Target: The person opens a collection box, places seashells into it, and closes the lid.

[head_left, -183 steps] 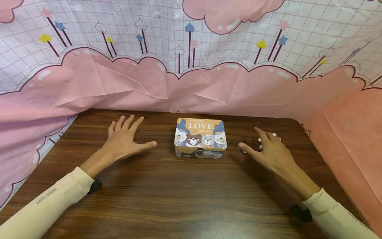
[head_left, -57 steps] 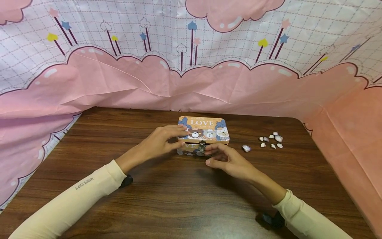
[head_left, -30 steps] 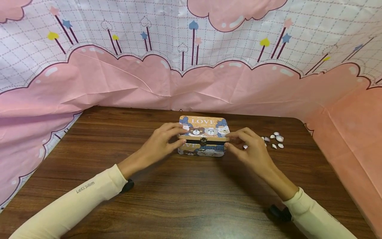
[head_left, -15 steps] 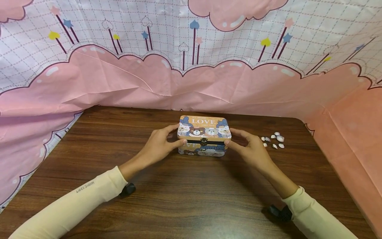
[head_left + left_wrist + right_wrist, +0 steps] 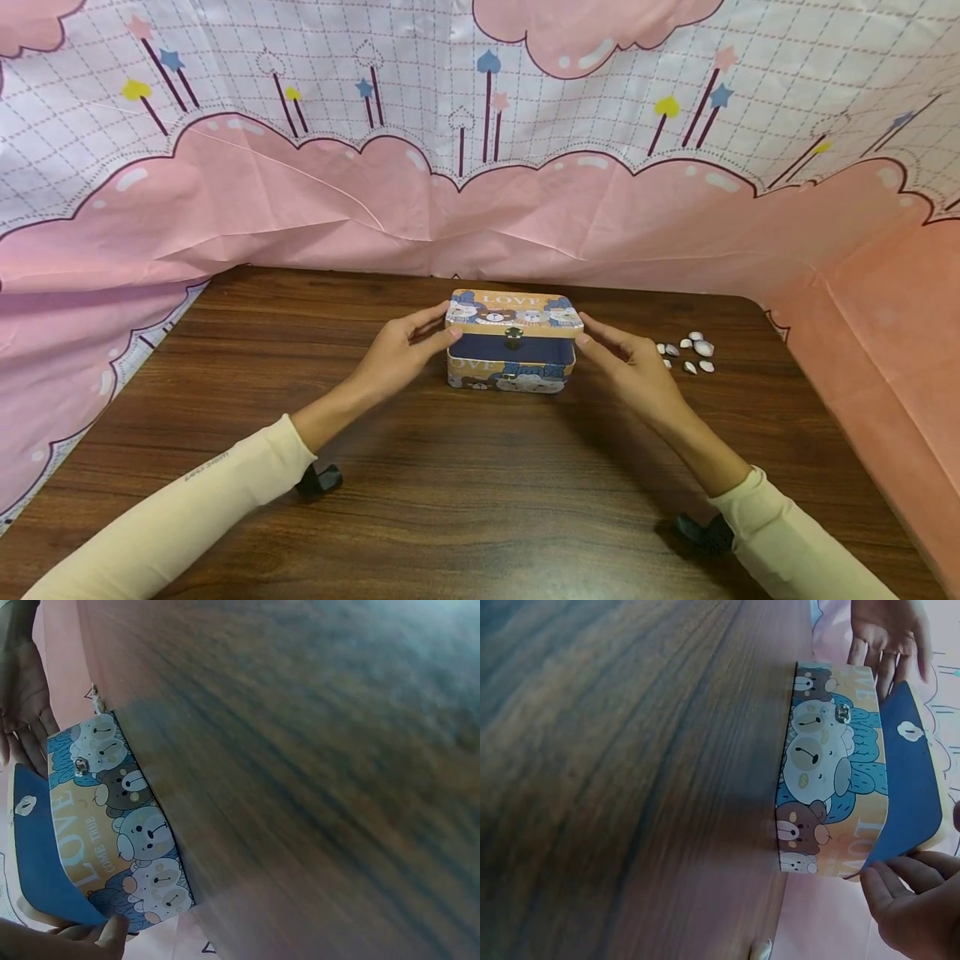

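A small hinged tin box [image 5: 510,379] printed with bears and LOVE stands on the wooden table, its front facing me. Its lid [image 5: 514,317] is tilted up at the front, showing a dark blue inside. My left hand [image 5: 397,358] holds the lid's left front corner between thumb and fingers. At the right front corner, my right hand [image 5: 637,375] pinches the lid the same way. Both wrist views show the blue underside of the lid [image 5: 45,840] above the box front, with a metal clasp plate [image 5: 843,713]. The box's floor is hidden.
Several small white and purplish seashells [image 5: 703,348] lie to the right of the box, some partly behind my right hand. The brown table [image 5: 480,500] ends at a pink cloud-patterned cloth [image 5: 337,208] behind, and a peach cloth [image 5: 892,333] runs along the right side.
My right hand went from the front clasp to the lid's right corner, while the left stayed at the left side. The lid has swung upward, widening the gap at the front.
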The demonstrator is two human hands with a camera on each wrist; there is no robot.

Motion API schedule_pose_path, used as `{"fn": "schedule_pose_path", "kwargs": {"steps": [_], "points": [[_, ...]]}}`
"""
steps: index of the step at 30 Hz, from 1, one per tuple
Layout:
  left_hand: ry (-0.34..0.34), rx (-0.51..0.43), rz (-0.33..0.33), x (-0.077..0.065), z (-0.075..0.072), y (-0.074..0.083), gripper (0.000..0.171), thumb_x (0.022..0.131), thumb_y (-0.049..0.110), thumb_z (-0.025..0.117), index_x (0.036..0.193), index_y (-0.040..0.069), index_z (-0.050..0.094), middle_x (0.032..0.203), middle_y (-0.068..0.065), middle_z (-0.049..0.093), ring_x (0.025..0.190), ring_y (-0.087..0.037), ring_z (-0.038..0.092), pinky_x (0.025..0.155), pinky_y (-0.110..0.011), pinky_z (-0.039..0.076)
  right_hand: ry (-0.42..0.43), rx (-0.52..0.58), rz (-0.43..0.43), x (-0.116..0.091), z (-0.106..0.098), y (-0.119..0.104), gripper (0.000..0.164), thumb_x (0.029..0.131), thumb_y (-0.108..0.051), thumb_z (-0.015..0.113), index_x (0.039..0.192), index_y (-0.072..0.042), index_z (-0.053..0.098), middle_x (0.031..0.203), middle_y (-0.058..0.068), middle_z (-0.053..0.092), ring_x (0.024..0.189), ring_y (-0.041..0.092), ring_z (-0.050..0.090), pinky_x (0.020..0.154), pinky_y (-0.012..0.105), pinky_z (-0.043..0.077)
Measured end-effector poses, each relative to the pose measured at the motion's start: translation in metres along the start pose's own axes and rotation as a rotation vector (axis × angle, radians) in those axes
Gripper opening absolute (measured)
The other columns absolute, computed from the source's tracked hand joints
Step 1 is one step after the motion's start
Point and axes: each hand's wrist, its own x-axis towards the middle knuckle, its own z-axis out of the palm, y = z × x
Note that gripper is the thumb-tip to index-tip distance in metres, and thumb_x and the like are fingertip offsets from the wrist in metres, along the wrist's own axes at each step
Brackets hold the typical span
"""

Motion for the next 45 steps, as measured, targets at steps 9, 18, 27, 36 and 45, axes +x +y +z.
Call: {"fn": "schedule_pose_path", "kwargs": {"steps": [9,18,27,36,45], "points": [[-0.043,-0.174,0.046,0.005,-0.001,-0.003,0.064,0.124,0.038,0.033,0.173,-0.002,0.037,0.184,-0.018,0.035,0.172,-0.038,0.032,0.141,-0.059,0.037,0.018,0.056,-0.05,0.006,-0.004,0.003,0.052,0.121,-0.047,0.052,0.167,-0.024,0.056,0.167,0.005,0.061,0.079,0.01,0.048,0.056,0.028,0.039],[-0.009,-0.262,0.083,0.008,-0.002,0.0,0.063,0.124,0.035,0.032,0.17,-0.007,0.041,0.18,-0.025,0.04,0.168,-0.042,0.039,0.14,-0.059,0.039,0.014,0.117,-0.084,0.01,-0.006,0.003,0.057,0.122,-0.044,0.048,0.17,-0.012,0.051,0.177,0.004,0.049,0.165,0.038,0.046,0.142,0.062,0.032],[0.024,-0.271,0.102,0.017,-0.004,0.002,0.061,0.124,0.037,0.035,0.168,-0.003,0.047,0.174,-0.024,0.05,0.164,-0.039,0.048,0.137,-0.053,0.045,0.028,0.18,-0.126,0.021,-0.007,0.003,0.054,0.123,-0.039,0.048,0.169,-0.011,0.052,0.17,0.012,0.056,0.16,0.036,0.053,0.133,0.027,0.046],[0.11,-0.334,0.114,0.031,-0.005,0.001,0.052,0.122,0.027,0.045,0.16,-0.008,0.056,0.164,-0.027,0.06,0.155,-0.04,0.058,0.131,-0.049,0.053,0.088,0.27,-0.18,0.038,-0.003,0.006,0.05,0.122,-0.032,0.052,0.163,-0.004,0.058,0.165,0.018,0.06,0.153,0.033,0.062,0.123,0.023,0.055],[0.211,-0.299,0.131,0.045,-0.002,-0.001,0.038,0.114,0.019,0.068,0.138,-0.01,0.074,0.141,-0.032,0.074,0.122,-0.039,0.08,0.113,-0.053,0.065,0.226,0.276,-0.153,0.053,-0.001,0.004,0.043,0.117,-0.027,0.066,0.143,0.006,0.073,0.144,0.032,0.073,0.106,-0.005,0.079,0.108,0.019,0.064]]}}
